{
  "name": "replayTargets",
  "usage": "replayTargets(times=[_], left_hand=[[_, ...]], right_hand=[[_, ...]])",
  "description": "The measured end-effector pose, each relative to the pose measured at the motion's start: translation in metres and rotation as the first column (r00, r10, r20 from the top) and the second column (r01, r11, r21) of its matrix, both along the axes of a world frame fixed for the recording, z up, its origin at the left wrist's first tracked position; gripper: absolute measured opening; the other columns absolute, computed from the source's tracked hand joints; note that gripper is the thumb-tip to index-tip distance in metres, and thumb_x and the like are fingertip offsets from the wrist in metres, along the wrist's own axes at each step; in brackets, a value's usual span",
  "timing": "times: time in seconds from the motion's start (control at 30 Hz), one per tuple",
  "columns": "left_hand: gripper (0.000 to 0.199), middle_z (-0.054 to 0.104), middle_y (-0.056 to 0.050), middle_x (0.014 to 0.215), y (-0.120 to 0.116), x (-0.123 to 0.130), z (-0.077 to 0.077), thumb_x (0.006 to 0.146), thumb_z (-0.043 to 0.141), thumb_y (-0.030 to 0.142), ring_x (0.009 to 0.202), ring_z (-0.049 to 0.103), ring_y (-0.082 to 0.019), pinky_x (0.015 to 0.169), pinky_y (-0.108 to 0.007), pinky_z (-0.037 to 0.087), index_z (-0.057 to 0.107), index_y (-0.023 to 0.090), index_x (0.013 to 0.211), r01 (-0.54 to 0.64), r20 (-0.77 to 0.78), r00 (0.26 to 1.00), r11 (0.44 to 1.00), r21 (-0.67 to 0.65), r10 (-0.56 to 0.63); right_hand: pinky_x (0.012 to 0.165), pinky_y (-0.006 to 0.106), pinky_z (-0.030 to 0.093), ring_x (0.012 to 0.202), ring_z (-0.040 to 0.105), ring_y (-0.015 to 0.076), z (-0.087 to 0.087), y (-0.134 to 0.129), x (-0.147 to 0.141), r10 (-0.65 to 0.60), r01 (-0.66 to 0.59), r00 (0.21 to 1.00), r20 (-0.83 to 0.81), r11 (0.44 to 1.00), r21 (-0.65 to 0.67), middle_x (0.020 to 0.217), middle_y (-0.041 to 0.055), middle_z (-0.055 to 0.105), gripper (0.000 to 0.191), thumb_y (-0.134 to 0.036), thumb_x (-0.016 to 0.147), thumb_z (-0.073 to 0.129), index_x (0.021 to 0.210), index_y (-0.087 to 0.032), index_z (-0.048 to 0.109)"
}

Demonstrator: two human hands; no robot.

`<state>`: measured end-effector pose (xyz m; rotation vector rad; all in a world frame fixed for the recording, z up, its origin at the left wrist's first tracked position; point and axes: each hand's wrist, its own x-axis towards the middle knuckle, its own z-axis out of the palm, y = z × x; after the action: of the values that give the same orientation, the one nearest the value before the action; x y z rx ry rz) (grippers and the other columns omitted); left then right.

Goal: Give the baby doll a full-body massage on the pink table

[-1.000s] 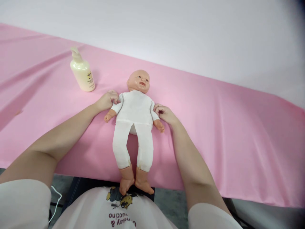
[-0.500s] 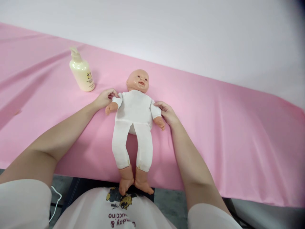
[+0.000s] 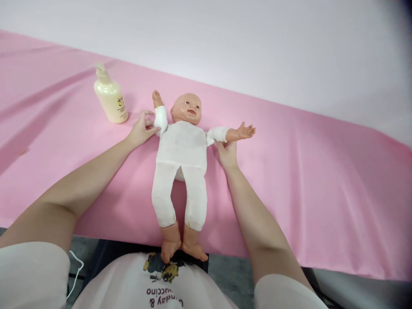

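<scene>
A baby doll (image 3: 182, 146) lies on its back with its head away from me, its body and limbs in white cloth, with bare head, hands and feet. My left hand (image 3: 141, 128) is at the doll's arm on the left, thumb against the white sleeve and fingers curled around its outer side. That arm points up beside the head. On the other side, my right hand (image 3: 228, 155) holds the doll's other arm from below, partly hidden by it. This arm stretches out sideways, its small fingers spread.
A pale yellow pump bottle (image 3: 111, 98) with a label stands behind my left hand. Pink cloth (image 3: 289, 180) covers the table, with folds at left and right. A white wall (image 3: 257, 47) rises behind it. The doll's feet reach past the near edge, close to my shirt (image 3: 154, 283).
Both doll arms have swung from hanging down to raised: the left one upward, the right one outward. My hands have shifted slightly with them. The bottle and the doll's body stay put.
</scene>
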<state>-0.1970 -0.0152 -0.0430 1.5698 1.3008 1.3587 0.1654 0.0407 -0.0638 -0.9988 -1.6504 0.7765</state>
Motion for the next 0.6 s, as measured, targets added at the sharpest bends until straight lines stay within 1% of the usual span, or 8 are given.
replayTargets(times=[0.07, 0.13, 0.2, 0.3, 0.4, 0.5, 0.53, 0.6], left_hand=[[0.059, 0.065, 0.004, 0.075, -0.002, 0.001, 0.002, 0.077, 0.073, 0.03, 0.062, 0.058, -0.011, 0.065, -0.025, 0.046, 0.042, 0.023, 0.127, -0.001, -0.057, 0.998, 1.0, 0.028, 0.002], [0.06, 0.065, 0.003, 0.078, -0.002, 0.002, 0.003, 0.079, 0.07, 0.032, 0.064, 0.057, -0.012, 0.067, -0.026, 0.046, 0.044, 0.021, 0.132, 0.008, -0.125, 0.992, 0.999, 0.048, -0.002], [0.061, 0.066, 0.001, 0.083, -0.002, 0.002, 0.005, 0.08, 0.068, 0.033, 0.067, 0.058, -0.013, 0.071, -0.027, 0.048, 0.047, 0.02, 0.136, 0.002, -0.187, 0.982, 0.999, 0.054, 0.009], [0.062, 0.066, -0.001, 0.088, -0.002, 0.003, 0.005, 0.082, 0.065, 0.036, 0.071, 0.058, -0.014, 0.075, -0.029, 0.05, 0.05, 0.019, 0.14, -0.017, -0.237, 0.971, 0.999, 0.049, 0.028], [0.066, 0.067, -0.004, 0.096, -0.001, 0.002, 0.005, 0.083, 0.064, 0.039, 0.074, 0.059, -0.016, 0.077, -0.031, 0.051, 0.049, 0.019, 0.144, -0.01, -0.278, 0.96, 0.999, 0.041, 0.021], [0.071, 0.068, -0.007, 0.111, -0.001, 0.001, 0.004, 0.083, 0.063, 0.041, 0.082, 0.061, -0.017, 0.082, -0.033, 0.052, 0.046, 0.019, 0.148, 0.008, -0.326, 0.945, 1.0, 0.028, 0.002], [0.073, 0.067, -0.008, 0.117, -0.001, 0.0, 0.003, 0.083, 0.063, 0.041, 0.085, 0.062, -0.018, 0.084, -0.033, 0.052, 0.044, 0.02, 0.15, 0.013, -0.338, 0.941, 1.0, 0.023, -0.005], [0.076, 0.065, -0.009, 0.127, 0.0, -0.001, 0.002, 0.083, 0.064, 0.043, 0.091, 0.063, -0.019, 0.089, -0.035, 0.052, 0.041, 0.021, 0.153, 0.024, -0.356, 0.934, 1.0, 0.012, -0.018]], right_hand=[[0.114, 0.043, 0.047, 0.14, 0.049, 0.0267, 0.003, -0.009, -0.005, -0.045, 0.045, 0.999, -0.004, 0.999, 0.029, 0.159, 0.0186, 0.031, 0.087, -0.055, 0.084, 0.067, 0.152, -0.019, 0.027], [0.113, 0.041, 0.048, 0.14, 0.05, 0.027, 0.007, -0.016, -0.009, -0.061, 0.061, 0.998, -0.002, 0.997, 0.036, 0.16, 0.0203, 0.029, 0.09, -0.057, 0.085, 0.065, 0.154, -0.017, 0.022], [0.113, 0.043, 0.049, 0.136, 0.054, 0.0269, 0.01, -0.019, -0.011, -0.062, 0.063, 0.998, -0.017, 0.998, 0.031, 0.155, 0.0212, 0.039, 0.088, -0.06, 0.088, 0.061, 0.154, -0.017, 0.021], [0.114, 0.046, 0.047, 0.13, 0.059, 0.0256, 0.011, -0.019, -0.012, -0.06, 0.061, 0.998, -0.034, 0.998, 0.029, 0.142, 0.0179, 0.055, 0.078, -0.063, 0.093, 0.052, 0.152, -0.02, 0.025], [0.114, 0.048, 0.047, 0.127, 0.061, 0.0256, 0.01, -0.019, -0.011, -0.08, 0.08, 0.997, 0.0, 0.996, 0.033, 0.135, 0.0152, 0.06, 0.069, -0.063, 0.096, 0.046, 0.15, -0.021, 0.032], [0.119, 0.048, 0.041, 0.133, 0.056, 0.026, 0.012, -0.021, -0.012, -0.102, 0.099, 0.993, 0.059, 0.994, 0.051, 0.143, 0.0147, 0.055, 0.069, -0.064, 0.098, 0.04, 0.153, -0.022, 0.031], [0.122, 0.048, 0.037, 0.138, 0.052, 0.0258, 0.013, -0.022, -0.014, -0.107, 0.103, 0.991, 0.076, 0.993, 0.059, 0.148, 0.0143, 0.051, 0.071, -0.064, 0.099, 0.038, 0.156, -0.023, 0.027], [0.126, 0.046, 0.03, 0.147, 0.042, 0.0245, 0.016, -0.025, -0.018, -0.119, 0.113, 0.988, 0.098, 0.991, 0.066, 0.158, 0.013, 0.039, 0.078, -0.065, 0.099, 0.034, 0.161, -0.024, 0.011]])
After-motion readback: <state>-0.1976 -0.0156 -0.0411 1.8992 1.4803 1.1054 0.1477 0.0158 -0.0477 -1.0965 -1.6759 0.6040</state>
